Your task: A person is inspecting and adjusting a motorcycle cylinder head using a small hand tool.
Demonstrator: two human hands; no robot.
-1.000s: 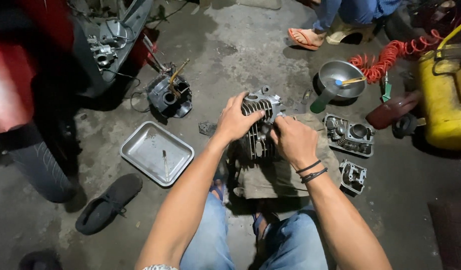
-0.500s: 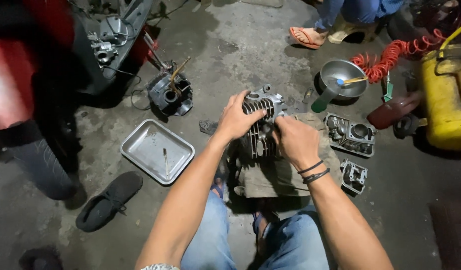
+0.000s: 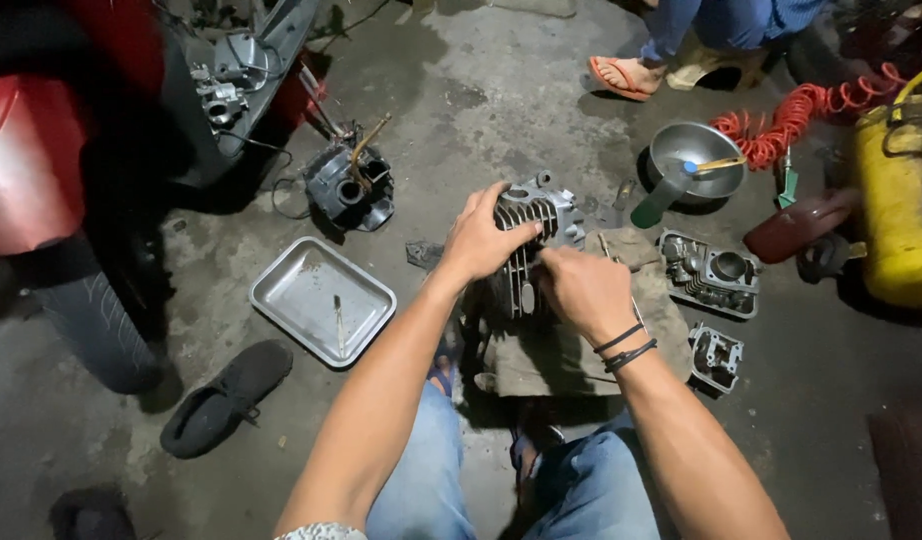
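A grey finned engine cylinder [image 3: 533, 220] stands on a dirty cloth [image 3: 541, 355] on the concrete floor in front of me. My left hand [image 3: 478, 238] grips its left side over the fins. My right hand [image 3: 583, 290] is closed against the cylinder's lower right face, fingers pinched at the fins; what they pinch is hidden. Black bands circle my right wrist. My knees in jeans show at the bottom.
A metal tray [image 3: 321, 298] with a small tool lies left. A cylinder head [image 3: 709, 272] and a smaller casting [image 3: 717, 356] lie right. Beyond are a metal bowl [image 3: 693, 155], red coiled hose [image 3: 801, 110], yellow tank [image 3: 896, 200], another person's sandalled foot [image 3: 621, 75], a motorcycle wheel [image 3: 91, 320], a shoe [image 3: 226, 395].
Both hands stay on the cylinder with only slight shifts of the fingers. The view has drifted a little.
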